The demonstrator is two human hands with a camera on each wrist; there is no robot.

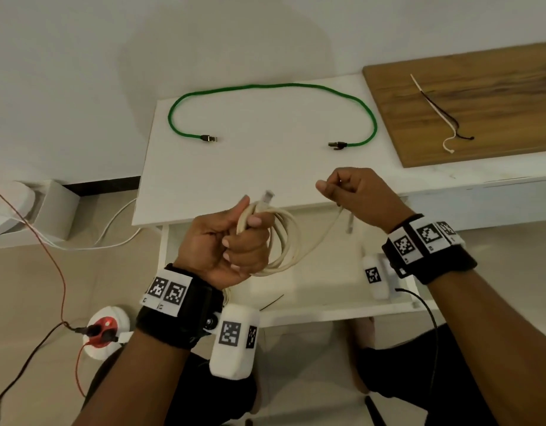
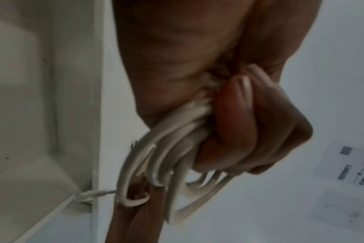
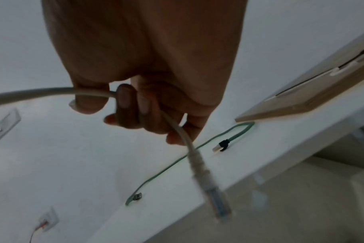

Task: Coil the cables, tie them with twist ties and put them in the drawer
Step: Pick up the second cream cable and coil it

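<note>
The left hand (image 1: 225,241) gripped the nearly coiled white cable (image 1: 284,241) over the open drawer (image 1: 321,309); the right hand (image 1: 354,195) pinched its loose end. The green cable (image 1: 265,86) lay uncoiled on the far bench (image 1: 265,167), with the twist ties (image 1: 434,109) unused to its right.

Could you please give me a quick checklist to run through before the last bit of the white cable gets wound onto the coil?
1. Coil secured: ok. The left hand grips the white cable loops, first plug sticking up past the thumb.
2. Free end controlled: ok. The right hand pinches the tail; its plug dangles below the fingers.
3. Loops even: cannot tell; the left wrist view is blurred.
4. Twist ties ready: ok. They lie on the wooden board, untouched.
5. Drawer open: ok. The drawer is pulled out beneath the hands.
6. Green cable coiled: not ok; it lies spread out on the table.
</note>
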